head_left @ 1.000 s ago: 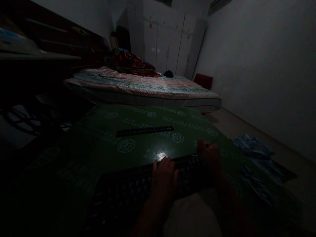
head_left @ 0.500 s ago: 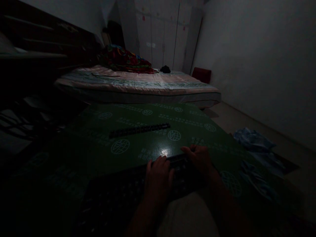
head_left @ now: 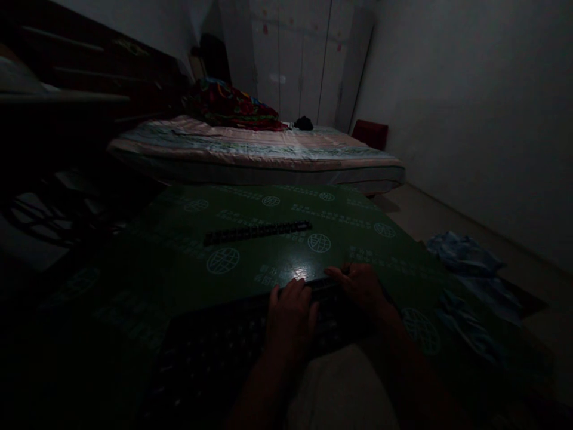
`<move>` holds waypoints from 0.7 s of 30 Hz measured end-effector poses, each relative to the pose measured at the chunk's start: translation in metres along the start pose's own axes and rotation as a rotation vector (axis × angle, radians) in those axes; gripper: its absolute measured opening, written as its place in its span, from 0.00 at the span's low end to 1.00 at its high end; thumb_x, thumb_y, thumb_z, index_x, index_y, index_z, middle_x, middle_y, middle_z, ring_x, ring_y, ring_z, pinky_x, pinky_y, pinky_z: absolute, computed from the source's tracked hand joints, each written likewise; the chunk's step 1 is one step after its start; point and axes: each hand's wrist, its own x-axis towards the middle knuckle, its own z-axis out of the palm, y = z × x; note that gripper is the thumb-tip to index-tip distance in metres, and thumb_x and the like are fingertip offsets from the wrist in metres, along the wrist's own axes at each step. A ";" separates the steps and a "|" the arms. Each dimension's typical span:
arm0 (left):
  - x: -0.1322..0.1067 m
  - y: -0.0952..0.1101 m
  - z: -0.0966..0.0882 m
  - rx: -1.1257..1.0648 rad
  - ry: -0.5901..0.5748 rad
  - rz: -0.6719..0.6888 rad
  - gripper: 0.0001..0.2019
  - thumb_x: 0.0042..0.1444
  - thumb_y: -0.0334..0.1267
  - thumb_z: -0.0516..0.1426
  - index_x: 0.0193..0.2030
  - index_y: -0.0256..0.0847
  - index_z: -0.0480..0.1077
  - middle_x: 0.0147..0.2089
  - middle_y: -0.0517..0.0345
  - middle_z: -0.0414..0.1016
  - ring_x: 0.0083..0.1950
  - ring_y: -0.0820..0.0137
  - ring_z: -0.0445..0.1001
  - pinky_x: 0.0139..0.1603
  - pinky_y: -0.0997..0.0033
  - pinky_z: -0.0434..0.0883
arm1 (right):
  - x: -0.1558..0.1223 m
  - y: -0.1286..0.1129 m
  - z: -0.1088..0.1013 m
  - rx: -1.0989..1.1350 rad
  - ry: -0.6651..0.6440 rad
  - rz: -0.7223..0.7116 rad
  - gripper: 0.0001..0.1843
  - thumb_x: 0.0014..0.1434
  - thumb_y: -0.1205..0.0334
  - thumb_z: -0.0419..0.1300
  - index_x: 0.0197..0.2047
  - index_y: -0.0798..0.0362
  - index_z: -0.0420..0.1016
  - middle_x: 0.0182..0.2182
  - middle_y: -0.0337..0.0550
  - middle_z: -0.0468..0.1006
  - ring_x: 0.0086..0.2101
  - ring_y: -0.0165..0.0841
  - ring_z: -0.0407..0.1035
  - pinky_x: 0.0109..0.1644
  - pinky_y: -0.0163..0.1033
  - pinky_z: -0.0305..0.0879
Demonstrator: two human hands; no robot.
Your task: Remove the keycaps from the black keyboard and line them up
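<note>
A black keyboard [head_left: 215,343] lies tilted near the front of the green table [head_left: 250,206], its left part sunk in shadow. My left hand [head_left: 290,316] rests across its middle, fingers bent at the far edge and thumb apart over the keys. At the far right corner, my right hand [head_left: 360,286] is closed around the keyboard's edge, thumb pointing left; its lower fingers are hidden in the dark. Farther back on the table lies a long narrow black strip [head_left: 257,233] of small key-like blocks, apart from both hands.
Behind the table stands a bed [head_left: 268,149] with a red patterned blanket [head_left: 237,107]. Crumpled bluish cloth [head_left: 465,254] lies to the right, with another striped cloth [head_left: 465,325] nearer. A pale rounded surface [head_left: 342,388] shows below the keyboard.
The view has shifted slightly, moving the scene a little right. Both hands keep nearly the same places on the keyboard; the black strip stays put on the table.
</note>
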 end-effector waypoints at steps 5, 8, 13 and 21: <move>0.000 0.000 0.000 0.005 0.008 0.003 0.10 0.55 0.33 0.51 0.44 0.40 0.67 0.54 0.49 0.69 0.57 0.60 0.64 0.58 0.47 0.54 | 0.000 0.006 0.001 0.166 -0.026 0.033 0.23 0.49 0.44 0.57 0.15 0.53 0.66 0.12 0.37 0.66 0.16 0.27 0.62 0.19 0.30 0.51; 0.002 0.002 -0.003 0.010 -0.016 -0.001 0.10 0.55 0.33 0.51 0.44 0.40 0.67 0.54 0.49 0.69 0.57 0.60 0.63 0.58 0.47 0.54 | 0.000 0.007 0.002 0.235 -0.042 0.052 0.20 0.47 0.46 0.59 0.17 0.53 0.68 0.13 0.36 0.67 0.17 0.27 0.62 0.18 0.30 0.52; 0.004 0.007 -0.010 0.017 -0.070 -0.024 0.11 0.54 0.33 0.52 0.44 0.39 0.67 0.53 0.48 0.68 0.57 0.60 0.63 0.57 0.48 0.55 | 0.001 0.008 0.003 0.240 -0.001 0.034 0.18 0.48 0.47 0.59 0.20 0.53 0.69 0.15 0.38 0.70 0.19 0.29 0.64 0.20 0.31 0.55; 0.007 0.023 -0.021 0.060 -0.140 -0.018 0.09 0.53 0.36 0.52 0.40 0.39 0.69 0.49 0.49 0.68 0.52 0.60 0.65 0.54 0.54 0.59 | 0.000 0.011 0.005 0.235 0.037 0.014 0.20 0.50 0.45 0.57 0.18 0.52 0.65 0.14 0.37 0.66 0.19 0.29 0.63 0.21 0.32 0.55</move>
